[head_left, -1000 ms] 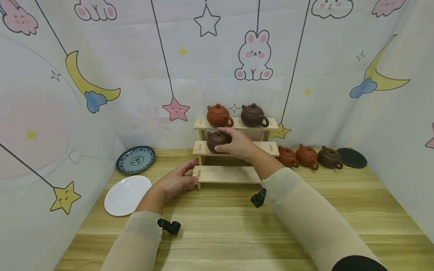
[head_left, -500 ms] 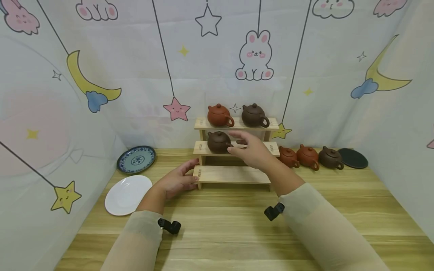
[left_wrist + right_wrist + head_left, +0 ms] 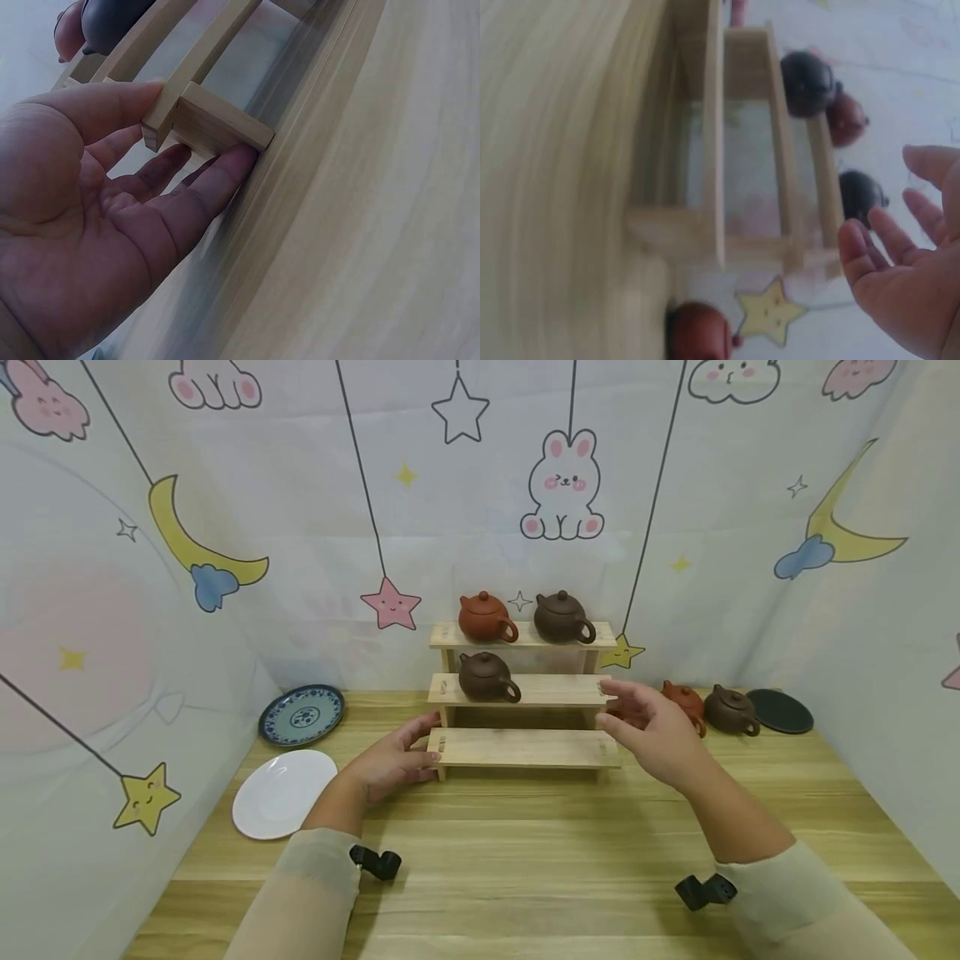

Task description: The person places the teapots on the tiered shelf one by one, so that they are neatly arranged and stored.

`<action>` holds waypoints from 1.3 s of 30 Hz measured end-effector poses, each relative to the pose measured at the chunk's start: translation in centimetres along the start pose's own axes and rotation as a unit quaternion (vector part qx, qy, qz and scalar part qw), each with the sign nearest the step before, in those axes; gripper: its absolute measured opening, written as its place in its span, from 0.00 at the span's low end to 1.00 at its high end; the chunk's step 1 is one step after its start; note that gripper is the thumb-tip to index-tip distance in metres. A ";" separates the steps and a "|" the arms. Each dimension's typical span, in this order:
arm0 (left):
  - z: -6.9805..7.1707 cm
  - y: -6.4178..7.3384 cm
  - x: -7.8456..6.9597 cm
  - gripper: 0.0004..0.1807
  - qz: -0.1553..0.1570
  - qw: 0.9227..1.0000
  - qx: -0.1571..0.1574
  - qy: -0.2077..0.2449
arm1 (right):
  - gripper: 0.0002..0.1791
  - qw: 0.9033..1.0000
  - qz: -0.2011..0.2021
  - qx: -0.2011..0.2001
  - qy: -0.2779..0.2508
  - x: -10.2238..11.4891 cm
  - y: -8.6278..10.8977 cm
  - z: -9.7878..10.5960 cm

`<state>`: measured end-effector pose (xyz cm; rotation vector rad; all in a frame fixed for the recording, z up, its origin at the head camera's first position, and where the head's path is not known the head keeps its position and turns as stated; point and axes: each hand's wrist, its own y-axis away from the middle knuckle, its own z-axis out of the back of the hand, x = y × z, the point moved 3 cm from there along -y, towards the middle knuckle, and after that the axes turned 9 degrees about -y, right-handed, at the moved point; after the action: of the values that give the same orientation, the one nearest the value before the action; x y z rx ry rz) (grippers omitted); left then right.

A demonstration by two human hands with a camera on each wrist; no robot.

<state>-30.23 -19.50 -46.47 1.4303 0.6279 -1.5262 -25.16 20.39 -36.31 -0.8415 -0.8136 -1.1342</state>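
Right hand withdrawn from shelved dark teapot, grip apart, empty; left hand flat against rack; floor-level pots outstanding.

Stepped wooden rack, three tiers, upright at the counter's back edge, centre.
Pale wood. Middle tier carries one dark brown teapot at its left end, lid on, handle to the right; left hand rests against the bottom tier's left end.
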 end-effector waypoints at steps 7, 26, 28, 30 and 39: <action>-0.1 0.0 0.0 0.46 -0.002 1.000 0.002 0.003 | 0.36 0.998 -0.032 -0.052 0.024 -4.1 2.3 3.6; 0.1 0.0 -0.1 0.46 0.000 1.000 -0.001 0.009 | 0.45 0.980 -0.107 -0.121 0.113 -12.9 1.7 12.8; 0.1 0.0 -0.1 0.46 0.000 1.000 -0.001 0.009 | 0.47 0.979 -0.119 -0.124 0.113 -13.5 1.1 13.5; 0.1 0.0 -0.1 0.46 0.000 1.000 -0.001 0.010 | 0.48 0.976 -0.134 -0.128 0.118 -14.0 0.5 14.1; -0.2 0.0 -0.2 0.46 -0.003 1.000 0.002 0.006 | 0.51 0.969 -0.166 -0.138 0.124 -15.3 -1.5 16.7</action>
<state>-30.13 -19.32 -46.29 1.4413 0.6377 -1.5260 -32.00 41.24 -41.95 -0.7863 -0.6088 -1.6419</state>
